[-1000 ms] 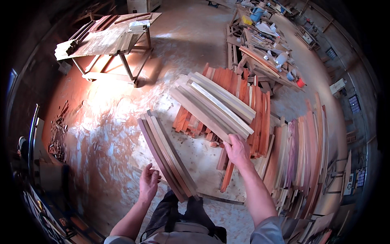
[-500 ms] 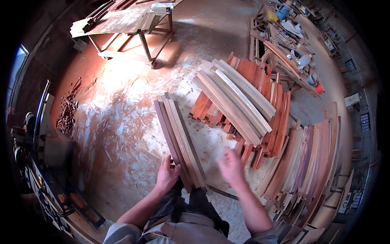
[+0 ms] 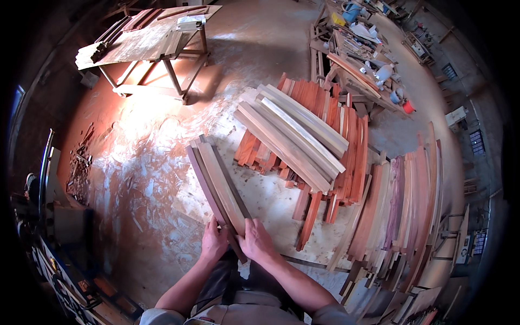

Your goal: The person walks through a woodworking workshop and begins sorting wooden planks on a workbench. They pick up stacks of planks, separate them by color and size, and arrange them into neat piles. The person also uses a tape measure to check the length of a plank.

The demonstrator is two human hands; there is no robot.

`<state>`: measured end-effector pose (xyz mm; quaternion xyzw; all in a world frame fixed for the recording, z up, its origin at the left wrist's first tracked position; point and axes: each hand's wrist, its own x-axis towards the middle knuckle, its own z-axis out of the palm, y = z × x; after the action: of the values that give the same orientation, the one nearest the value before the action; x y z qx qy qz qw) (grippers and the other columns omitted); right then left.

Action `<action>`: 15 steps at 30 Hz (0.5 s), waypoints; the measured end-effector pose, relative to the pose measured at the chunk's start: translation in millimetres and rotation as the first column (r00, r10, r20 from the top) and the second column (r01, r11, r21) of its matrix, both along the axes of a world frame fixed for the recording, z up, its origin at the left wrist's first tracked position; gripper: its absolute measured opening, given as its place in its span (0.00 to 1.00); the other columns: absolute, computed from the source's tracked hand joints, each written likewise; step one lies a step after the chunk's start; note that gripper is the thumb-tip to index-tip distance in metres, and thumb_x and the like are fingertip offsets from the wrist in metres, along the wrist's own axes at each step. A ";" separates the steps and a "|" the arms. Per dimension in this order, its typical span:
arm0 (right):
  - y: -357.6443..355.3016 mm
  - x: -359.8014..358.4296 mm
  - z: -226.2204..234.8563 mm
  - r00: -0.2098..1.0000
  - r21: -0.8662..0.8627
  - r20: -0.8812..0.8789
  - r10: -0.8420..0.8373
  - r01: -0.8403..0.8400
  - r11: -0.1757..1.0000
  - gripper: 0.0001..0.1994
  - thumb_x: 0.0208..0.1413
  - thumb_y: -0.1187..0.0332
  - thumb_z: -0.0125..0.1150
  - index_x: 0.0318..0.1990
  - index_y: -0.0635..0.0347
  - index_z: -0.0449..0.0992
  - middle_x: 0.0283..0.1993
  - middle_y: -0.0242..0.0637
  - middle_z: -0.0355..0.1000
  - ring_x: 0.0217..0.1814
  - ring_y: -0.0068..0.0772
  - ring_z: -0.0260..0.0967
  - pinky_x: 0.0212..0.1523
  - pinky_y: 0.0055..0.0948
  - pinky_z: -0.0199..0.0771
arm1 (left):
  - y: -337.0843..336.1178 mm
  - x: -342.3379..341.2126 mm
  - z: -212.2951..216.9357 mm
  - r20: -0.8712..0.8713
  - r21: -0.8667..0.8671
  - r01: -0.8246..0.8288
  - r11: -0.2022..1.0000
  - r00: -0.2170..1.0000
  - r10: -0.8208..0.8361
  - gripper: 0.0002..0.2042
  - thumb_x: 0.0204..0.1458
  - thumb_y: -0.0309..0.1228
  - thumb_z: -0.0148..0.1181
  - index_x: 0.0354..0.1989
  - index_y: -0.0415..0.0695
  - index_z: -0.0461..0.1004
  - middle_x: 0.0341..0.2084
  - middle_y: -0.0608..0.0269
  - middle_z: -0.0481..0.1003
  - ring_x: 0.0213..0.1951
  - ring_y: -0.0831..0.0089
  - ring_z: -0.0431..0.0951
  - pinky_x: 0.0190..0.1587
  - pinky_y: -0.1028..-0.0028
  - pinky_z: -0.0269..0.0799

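Note:
A few long wooden boards lie side by side in front of my body, stretching away from me. On their left is a dark purplish-brown board (image 3: 208, 187), with a paler, greyish-tan board (image 3: 223, 184) beside it. My left hand (image 3: 214, 241) closes on the dark board's left edge near its close end. My right hand (image 3: 257, 239) grips the pale board's near end from the right, thumb on top. The fingers under the boards are hidden.
To the right, pale planks (image 3: 292, 138) lie across a stack of reddish boards (image 3: 355, 157). More long boards (image 3: 398, 200) stand in a row at far right. A worktable (image 3: 146, 35) is at back left, a cluttered bench (image 3: 357, 59) at back right. Shavings (image 3: 146, 179) cover the floor.
My right hand has come left from open space onto the pale board. The boards have shifted against each other. The view has turned slightly, sliding the surroundings left.

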<state>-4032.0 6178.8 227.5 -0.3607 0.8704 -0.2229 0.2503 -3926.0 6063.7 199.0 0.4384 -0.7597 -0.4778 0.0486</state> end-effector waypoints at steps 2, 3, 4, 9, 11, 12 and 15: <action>0.7 1.0 -5.8 1.000 -0.010 -0.003 0.007 -0.008 1.000 0.26 0.49 0.61 0.66 0.50 0.67 0.64 0.44 0.51 0.65 0.47 0.54 0.67 0.44 0.42 0.73 | 0.0 -1.9 -1.3 -0.026 -0.053 0.016 0.998 1.000 -0.018 0.14 0.54 0.29 0.51 0.48 0.38 0.69 0.38 0.45 0.73 0.40 0.54 0.75 0.42 0.61 0.71; 1.2 2.5 -7.7 1.000 -0.024 -0.014 0.020 -0.020 1.000 0.27 0.50 0.61 0.65 0.51 0.67 0.63 0.44 0.51 0.65 0.47 0.54 0.67 0.45 0.41 0.73 | -0.8 0.2 -5.3 -0.034 -0.066 0.023 0.998 0.999 -0.025 0.13 0.55 0.29 0.51 0.47 0.38 0.69 0.38 0.45 0.73 0.40 0.54 0.75 0.42 0.61 0.71; 1.8 2.9 -10.5 0.999 -0.053 -0.023 0.029 -0.030 0.998 0.27 0.50 0.61 0.65 0.52 0.68 0.63 0.44 0.52 0.65 0.48 0.54 0.67 0.46 0.41 0.73 | -2.2 1.2 -8.6 -0.042 -0.079 0.032 0.996 0.998 -0.035 0.12 0.55 0.29 0.50 0.46 0.38 0.69 0.37 0.45 0.73 0.40 0.54 0.75 0.42 0.62 0.71; 12.4 -4.7 -5.0 0.995 -0.105 -0.015 0.097 -0.098 0.990 0.26 0.54 0.62 0.61 0.56 0.70 0.63 0.49 0.52 0.66 0.51 0.54 0.67 0.49 0.40 0.72 | -1.5 -0.7 -15.8 -0.075 0.013 0.059 0.998 0.996 -0.057 0.10 0.56 0.29 0.50 0.44 0.39 0.69 0.35 0.44 0.73 0.40 0.48 0.74 0.43 0.58 0.69; 13.7 -7.8 0.4 0.996 -0.085 0.021 0.083 -0.081 0.993 0.25 0.55 0.63 0.59 0.57 0.69 0.64 0.51 0.52 0.67 0.53 0.53 0.67 0.52 0.41 0.70 | 0.7 -1.8 -20.4 -0.095 0.111 0.023 0.994 0.995 -0.012 0.08 0.55 0.29 0.52 0.41 0.40 0.69 0.33 0.45 0.73 0.39 0.48 0.74 0.43 0.57 0.69; 16.1 -8.4 -4.7 0.997 -0.118 0.001 0.078 -0.077 0.990 0.25 0.55 0.63 0.59 0.57 0.69 0.64 0.51 0.52 0.67 0.53 0.54 0.67 0.53 0.41 0.69 | -0.4 -2.7 -16.9 -0.101 0.162 0.027 0.986 0.995 -0.011 0.10 0.54 0.28 0.53 0.44 0.40 0.69 0.34 0.46 0.74 0.38 0.51 0.76 0.42 0.60 0.71; 27.0 -6.5 -5.5 0.999 -0.206 -0.031 -0.019 0.012 0.978 0.24 0.55 0.63 0.61 0.56 0.67 0.67 0.52 0.54 0.68 0.55 0.54 0.67 0.55 0.40 0.69 | -0.8 0.2 -3.2 -0.204 0.245 -0.008 0.969 0.977 0.060 0.16 0.56 0.30 0.54 0.51 0.36 0.66 0.37 0.46 0.75 0.39 0.56 0.78 0.41 0.64 0.72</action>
<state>-4038.5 6205.8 222.0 -0.3816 0.8494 -0.3078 0.1954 -3925.7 6062.9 195.8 0.4010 -0.6785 -0.6099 0.0829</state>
